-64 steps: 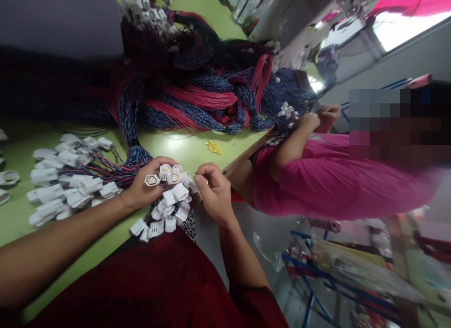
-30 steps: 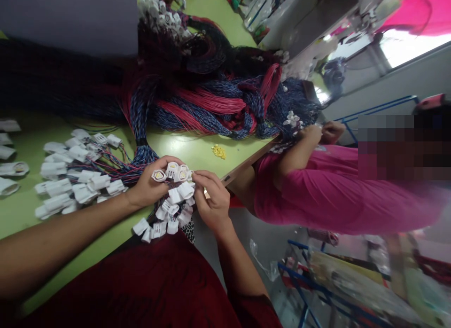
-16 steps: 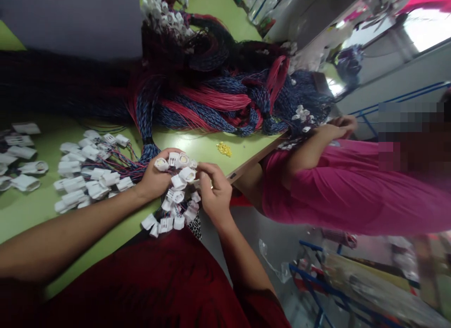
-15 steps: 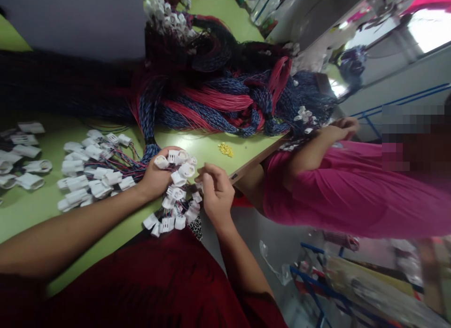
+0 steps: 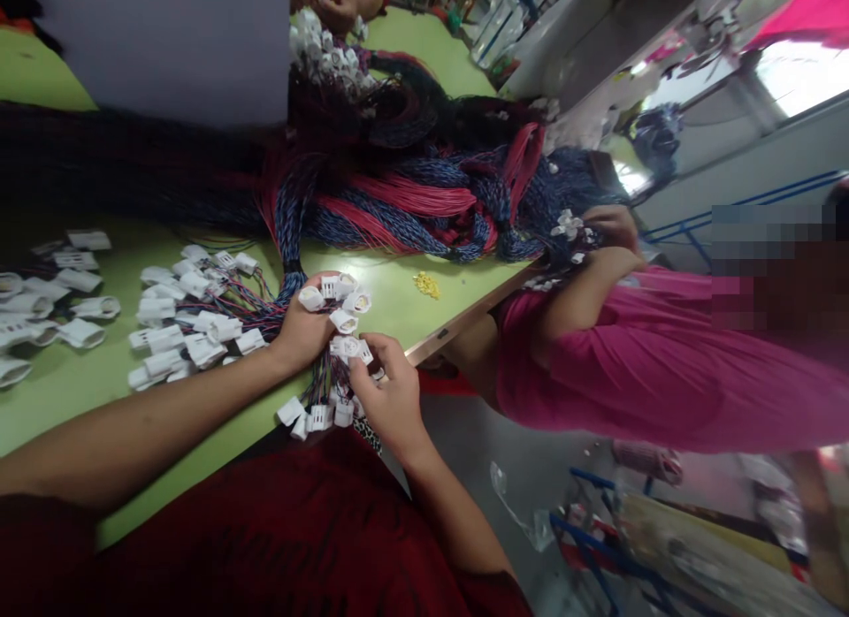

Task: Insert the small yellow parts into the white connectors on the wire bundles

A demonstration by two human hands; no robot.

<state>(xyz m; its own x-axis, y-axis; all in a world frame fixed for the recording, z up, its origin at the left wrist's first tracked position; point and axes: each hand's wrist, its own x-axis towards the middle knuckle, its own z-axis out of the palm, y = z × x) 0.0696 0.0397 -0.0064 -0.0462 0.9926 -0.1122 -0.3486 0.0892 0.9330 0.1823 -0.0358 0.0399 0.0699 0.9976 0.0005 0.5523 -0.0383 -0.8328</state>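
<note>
My left hand is closed round a bundle of thin wires that end in white plastic connectors. Several of those connectors stick out past its fingers, and others hang below over the table's front edge. At the right side of the bundle, my right hand pinches one white connector between thumb and fingers. Left of my left hand, more white connectors on wires lie on the green table. A small heap of yellow pieces sits on the table beyond my hands.
Long blue-black and red wire bundles lie across the table behind. A grey panel stands at the back left. A person in a pink shirt works at the right; another person's hands show at the top. A blue-framed rack stands lower right.
My right hand has moved left and down to the hanging connectors and closed on one. My left hand keeps its hold. Another person's hands have come into view at the top.
</note>
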